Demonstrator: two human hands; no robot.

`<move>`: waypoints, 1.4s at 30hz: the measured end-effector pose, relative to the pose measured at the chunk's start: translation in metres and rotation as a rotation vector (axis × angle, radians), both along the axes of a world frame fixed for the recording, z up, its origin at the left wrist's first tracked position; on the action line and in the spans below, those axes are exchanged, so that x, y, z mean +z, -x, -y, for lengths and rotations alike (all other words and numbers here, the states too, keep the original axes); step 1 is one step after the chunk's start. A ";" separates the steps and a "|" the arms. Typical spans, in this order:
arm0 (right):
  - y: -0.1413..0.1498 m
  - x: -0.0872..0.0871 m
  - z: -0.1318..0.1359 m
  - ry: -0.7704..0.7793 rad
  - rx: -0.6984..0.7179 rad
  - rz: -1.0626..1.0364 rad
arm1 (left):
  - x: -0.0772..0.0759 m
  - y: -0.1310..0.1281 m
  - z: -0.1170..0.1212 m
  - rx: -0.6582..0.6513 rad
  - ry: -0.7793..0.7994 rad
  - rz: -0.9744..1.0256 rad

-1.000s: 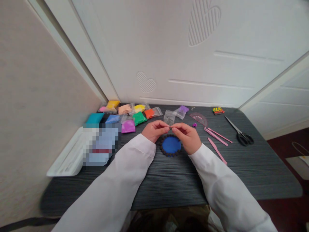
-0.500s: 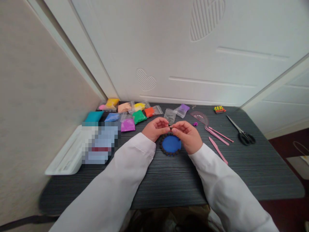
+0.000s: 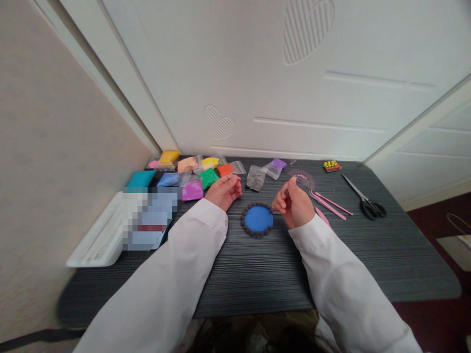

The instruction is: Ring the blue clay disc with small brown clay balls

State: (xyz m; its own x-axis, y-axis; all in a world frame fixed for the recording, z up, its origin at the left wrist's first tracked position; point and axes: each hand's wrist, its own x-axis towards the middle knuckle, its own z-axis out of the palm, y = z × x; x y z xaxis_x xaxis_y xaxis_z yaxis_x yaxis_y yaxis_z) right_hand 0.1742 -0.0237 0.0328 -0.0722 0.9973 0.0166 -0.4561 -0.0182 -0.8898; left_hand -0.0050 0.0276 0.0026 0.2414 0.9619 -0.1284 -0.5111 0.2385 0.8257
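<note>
Above the dark table [image 3: 253, 279], the two hands are apart. The left hand [image 3: 223, 191] is loosely half curled, thumb close to the forefinger; the right hand [image 3: 295, 203] has its fingers bent inward and its thumb raised. Whether either pinches something small, I cannot tell. Between them, slightly nearer the wearer, the blue disc [image 3: 258, 218] lies flat, edged with dark beads [image 3: 243, 221]. Just beyond is a grey bag [image 3: 255, 178].
</note>
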 end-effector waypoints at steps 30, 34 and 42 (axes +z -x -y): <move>-0.069 -0.013 -0.010 0.037 -0.091 0.278 | 0.007 0.001 0.001 0.012 0.069 0.042; -0.075 -0.016 -0.010 -0.026 -0.058 0.445 | 0.006 0.001 0.000 0.011 0.073 0.050; -0.068 -0.009 -0.004 -0.014 0.090 0.575 | 0.006 0.002 -0.001 0.015 0.084 0.068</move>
State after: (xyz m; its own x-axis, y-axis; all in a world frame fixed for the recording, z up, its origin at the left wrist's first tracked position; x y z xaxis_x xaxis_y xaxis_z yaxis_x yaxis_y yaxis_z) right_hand 0.2423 -0.0195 0.0238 -0.1584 0.9867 -0.0369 0.1033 -0.0206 -0.9944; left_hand -0.0066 0.0286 0.0088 0.2374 0.9522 -0.1923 -0.5694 0.2968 0.7666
